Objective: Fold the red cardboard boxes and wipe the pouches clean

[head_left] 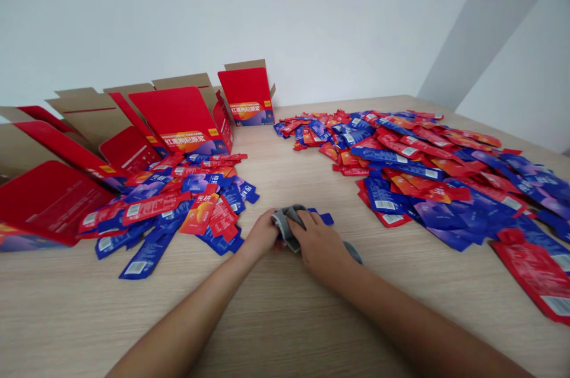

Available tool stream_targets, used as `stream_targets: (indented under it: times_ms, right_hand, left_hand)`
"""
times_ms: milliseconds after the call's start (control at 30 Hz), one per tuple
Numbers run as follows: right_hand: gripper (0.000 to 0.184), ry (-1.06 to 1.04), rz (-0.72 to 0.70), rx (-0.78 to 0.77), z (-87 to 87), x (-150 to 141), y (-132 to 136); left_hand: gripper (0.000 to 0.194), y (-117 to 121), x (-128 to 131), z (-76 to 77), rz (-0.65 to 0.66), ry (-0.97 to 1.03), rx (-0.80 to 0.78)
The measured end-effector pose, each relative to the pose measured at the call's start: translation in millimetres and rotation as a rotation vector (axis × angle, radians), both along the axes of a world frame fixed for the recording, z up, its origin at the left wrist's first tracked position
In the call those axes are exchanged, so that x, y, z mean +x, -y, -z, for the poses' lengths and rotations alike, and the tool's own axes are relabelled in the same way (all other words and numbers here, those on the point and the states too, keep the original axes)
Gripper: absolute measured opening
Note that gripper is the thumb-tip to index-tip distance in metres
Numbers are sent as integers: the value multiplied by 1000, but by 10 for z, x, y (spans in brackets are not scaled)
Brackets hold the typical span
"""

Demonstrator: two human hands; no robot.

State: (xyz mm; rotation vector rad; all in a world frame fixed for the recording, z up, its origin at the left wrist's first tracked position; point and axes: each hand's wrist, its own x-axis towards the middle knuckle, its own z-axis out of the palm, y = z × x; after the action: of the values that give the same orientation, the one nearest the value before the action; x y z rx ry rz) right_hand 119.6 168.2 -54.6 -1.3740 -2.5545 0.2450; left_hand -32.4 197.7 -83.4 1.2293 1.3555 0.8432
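Observation:
A grey cloth [291, 226] is bunched in my right hand [320, 241], whose fingers press down on it; one end hangs out by the wrist. Right against it is my left hand [266, 232], fingers mostly covered by the cloth. Between the hands shows a blue pouch [327, 218], its end sticking out past my right knuckles, with more blue below the cloth near my left fingers. My left hand appears closed on this pouch, though the grip itself is hidden. Both hands are just above the table [267, 318].
A heap of red and blue pouches [401, 158] spreads across the right side. Another pile of pouches [178, 194] lies at left, before several open red cartons [173, 111]. One more open carton [247, 96] stands by the wall at the back.

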Motion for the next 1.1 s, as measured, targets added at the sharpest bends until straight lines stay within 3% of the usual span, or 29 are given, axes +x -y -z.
stream_targets:
  times_ms: [100, 233, 433, 667, 867, 933, 1100]
  right_hand:
    - [46, 108, 131, -15, -19, 117, -122]
    - [42, 153, 265, -17, -30, 224, -158]
    - [47, 127, 72, -24, -81, -99, 100]
    - [32, 263, 289, -24, -130, 116, -36]
    - [40, 153, 37, -60, -127, -3, 109]
    - [37, 132, 55, -71, -123, 9, 79]
    - [29, 200, 263, -44, -77, 287, -168]
  left_hand:
    - [12, 30, 8, -45, 53, -47, -74]
    - [12, 52, 52, -66, 5, -102, -111]
    - [6, 96, 87, -40, -49, -96, 16]
    - [8, 129, 109, -100, -31, -126, -40]
    - [4, 89, 91, 12, -7, -91, 10]
    - [4, 94, 91, -4, -7, -81, 14]
    - [12, 110, 98, -95, -8, -34, -75]
